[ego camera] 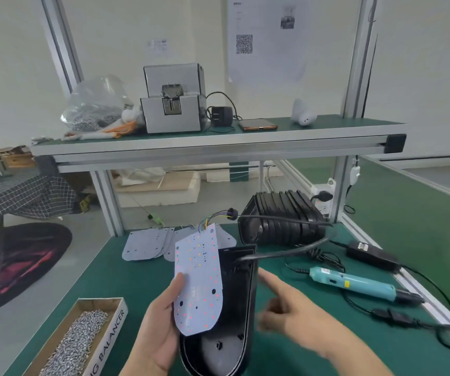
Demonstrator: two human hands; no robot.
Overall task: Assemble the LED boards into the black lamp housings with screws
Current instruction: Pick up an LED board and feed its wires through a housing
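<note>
My left hand (156, 329) holds a white LED board (199, 280) with its thumb on the board's face, and coloured wires run from the board's far end. The board is tilted over an open black lamp housing (234, 308) that lies on the green table in front of me. My right hand (291, 308) is blurred, at the housing's right edge, with the index finger stretched out toward it. It holds nothing. A black cable (280, 253) runs from the housing's top to the right.
A cardboard box of screws (74, 346) sits at the front left. More white LED boards (148, 242) lie behind, and a stack of black housings (280, 218) stands at the back right. A teal electric screwdriver (354, 283) lies to the right, with a power adapter (372, 253) and cables. A shelf above carries a screw feeder (173, 104).
</note>
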